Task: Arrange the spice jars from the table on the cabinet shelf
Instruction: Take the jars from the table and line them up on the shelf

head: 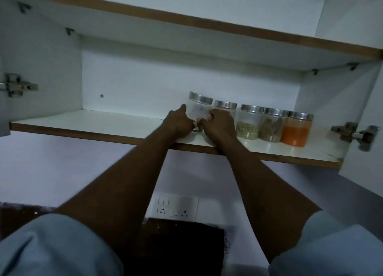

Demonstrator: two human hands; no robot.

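Several clear spice jars with silver lids stand in a row on the right half of the white cabinet shelf [83, 120]. Both my hands hold the leftmost jar [200, 107], which looks whitish inside. My left hand [179, 123] grips its left side and my right hand [219, 125] grips its right side. Right of it come a jar [225, 107] mostly hidden by my right hand, a jar of greenish spice [247, 123], a jar of brown pieces [271, 126] and a jar of orange powder [297, 129]. The table is not in view.
An upper shelf [207, 27] runs overhead. Door hinges sit on the left wall [18, 87] and the right wall [352, 132] of the cabinet. A wall switch and socket plate [175, 208] is below the shelf, above a dark counter [182, 246].
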